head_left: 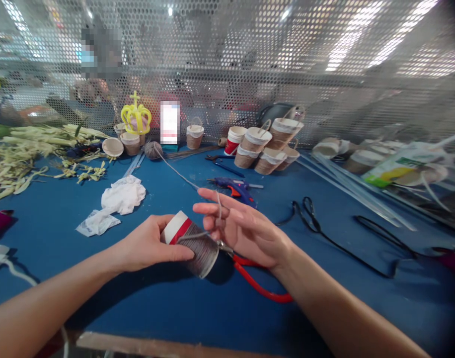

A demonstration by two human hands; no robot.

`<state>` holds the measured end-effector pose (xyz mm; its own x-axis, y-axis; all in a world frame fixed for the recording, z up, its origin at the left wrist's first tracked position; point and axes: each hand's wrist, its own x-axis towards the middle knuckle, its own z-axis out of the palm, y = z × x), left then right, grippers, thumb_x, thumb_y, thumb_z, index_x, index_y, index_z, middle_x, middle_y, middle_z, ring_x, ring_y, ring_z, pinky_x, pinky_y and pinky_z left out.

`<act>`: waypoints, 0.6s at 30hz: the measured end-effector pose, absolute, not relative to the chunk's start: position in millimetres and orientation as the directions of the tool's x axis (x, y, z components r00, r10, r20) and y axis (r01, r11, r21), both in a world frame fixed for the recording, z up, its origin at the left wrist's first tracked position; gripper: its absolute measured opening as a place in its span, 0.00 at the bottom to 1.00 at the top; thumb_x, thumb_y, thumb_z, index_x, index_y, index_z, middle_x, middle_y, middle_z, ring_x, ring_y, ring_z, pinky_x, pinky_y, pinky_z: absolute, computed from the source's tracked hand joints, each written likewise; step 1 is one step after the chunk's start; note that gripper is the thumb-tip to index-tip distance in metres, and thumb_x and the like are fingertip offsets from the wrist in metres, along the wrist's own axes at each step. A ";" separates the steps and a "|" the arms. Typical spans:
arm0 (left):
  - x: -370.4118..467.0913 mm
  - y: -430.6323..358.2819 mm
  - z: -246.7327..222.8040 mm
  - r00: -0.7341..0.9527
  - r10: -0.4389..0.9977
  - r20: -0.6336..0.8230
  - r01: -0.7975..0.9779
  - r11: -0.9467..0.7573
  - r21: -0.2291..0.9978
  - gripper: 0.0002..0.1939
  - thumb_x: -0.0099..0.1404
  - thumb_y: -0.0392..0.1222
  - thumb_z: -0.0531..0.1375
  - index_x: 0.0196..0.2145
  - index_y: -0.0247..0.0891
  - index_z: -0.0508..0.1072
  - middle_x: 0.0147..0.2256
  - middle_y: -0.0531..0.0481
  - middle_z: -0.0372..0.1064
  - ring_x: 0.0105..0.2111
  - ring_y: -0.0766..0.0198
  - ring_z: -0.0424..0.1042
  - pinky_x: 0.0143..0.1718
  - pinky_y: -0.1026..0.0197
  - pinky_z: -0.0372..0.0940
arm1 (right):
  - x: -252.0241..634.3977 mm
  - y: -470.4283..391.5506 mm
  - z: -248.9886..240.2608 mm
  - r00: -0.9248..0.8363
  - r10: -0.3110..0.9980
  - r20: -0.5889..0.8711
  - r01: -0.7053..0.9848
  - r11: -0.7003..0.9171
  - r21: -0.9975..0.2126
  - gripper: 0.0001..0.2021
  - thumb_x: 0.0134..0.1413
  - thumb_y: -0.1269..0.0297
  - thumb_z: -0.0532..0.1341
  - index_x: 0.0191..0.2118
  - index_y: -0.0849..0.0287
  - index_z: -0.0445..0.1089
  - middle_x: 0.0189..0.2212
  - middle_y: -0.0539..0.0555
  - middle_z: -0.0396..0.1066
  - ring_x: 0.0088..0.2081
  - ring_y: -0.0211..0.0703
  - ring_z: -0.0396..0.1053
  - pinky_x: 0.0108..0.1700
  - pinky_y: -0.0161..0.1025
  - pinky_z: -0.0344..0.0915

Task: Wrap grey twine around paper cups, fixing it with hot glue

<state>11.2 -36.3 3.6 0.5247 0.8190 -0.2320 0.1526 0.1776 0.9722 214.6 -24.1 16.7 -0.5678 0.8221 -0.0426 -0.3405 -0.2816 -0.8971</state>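
Observation:
A paper cup [200, 254], tilted on its side, is gripped in my left hand [147, 243]. Grey yarn wraps most of its wall, leaving a red and white band bare at one end. Over the fingers of my right hand [252, 231], beside the cup, runs a grey yarn strand [179, 174], held under light tension. It leads back to a yarn ball [153, 150] on the table. Red-handled scissors [263, 288] lie under my right hand, partly hidden by it. Just beyond that hand rests a blue glue gun [233, 186].
Several wrapped cups [259, 141] stand stacked at the back, near a red and white cup [235, 140]. A crumpled white cloth [123, 195] lies left. A black cord [346, 253] and clear glue sticks [357, 184] spread right. A perforated metal screen [220, 59] borders the back.

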 end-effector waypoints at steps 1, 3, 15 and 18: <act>11.5 -36.7 3.9 0.530 0.816 -0.232 0.145 0.182 0.972 0.16 0.47 0.41 0.65 0.33 0.32 0.69 0.28 0.53 0.69 0.26 0.68 0.66 0.30 0.66 0.60 | 214.0 -25.1 17.1 -0.575 0.817 -0.039 -0.360 -0.295 -0.885 0.18 0.46 0.64 0.62 0.46 0.51 0.68 0.44 0.51 0.70 0.36 0.34 0.68 0.37 0.32 0.64; 12.5 -37.8 4.7 0.536 0.810 -0.237 0.136 0.195 0.971 0.15 0.47 0.40 0.64 0.33 0.32 0.69 0.28 0.53 0.69 0.26 0.68 0.66 0.31 0.66 0.60 | 212.5 -28.0 18.4 -0.600 0.800 -0.036 -0.364 -0.313 -0.877 0.15 0.45 0.70 0.62 0.42 0.52 0.71 0.39 0.49 0.72 0.35 0.31 0.68 0.38 0.28 0.63; 12.7 -38.5 5.3 0.544 0.796 -0.267 0.139 0.228 0.964 0.14 0.47 0.39 0.65 0.32 0.33 0.68 0.26 0.55 0.67 0.24 0.71 0.63 0.29 0.68 0.59 | 211.2 -21.6 13.9 -0.348 0.937 0.029 0.032 0.043 -0.999 0.10 0.53 0.61 0.57 0.38 0.58 0.71 0.32 0.52 0.73 0.30 0.34 0.67 0.32 0.34 0.64; 12.8 -39.1 4.7 0.527 0.805 -0.273 0.170 0.215 0.962 0.14 0.47 0.39 0.64 0.31 0.33 0.68 0.26 0.55 0.68 0.24 0.71 0.64 0.29 0.67 0.60 | 210.1 -21.4 12.0 -0.343 0.939 -0.027 0.002 -0.028 -1.000 0.09 0.53 0.60 0.57 0.34 0.59 0.70 0.26 0.50 0.73 0.25 0.31 0.66 0.29 0.33 0.63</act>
<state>12.8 -39.1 4.7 0.5267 0.8050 -0.2731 0.1697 0.2153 0.9617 210.1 -21.4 12.0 -0.3432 0.9389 -0.0269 0.0020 -0.0279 -0.9996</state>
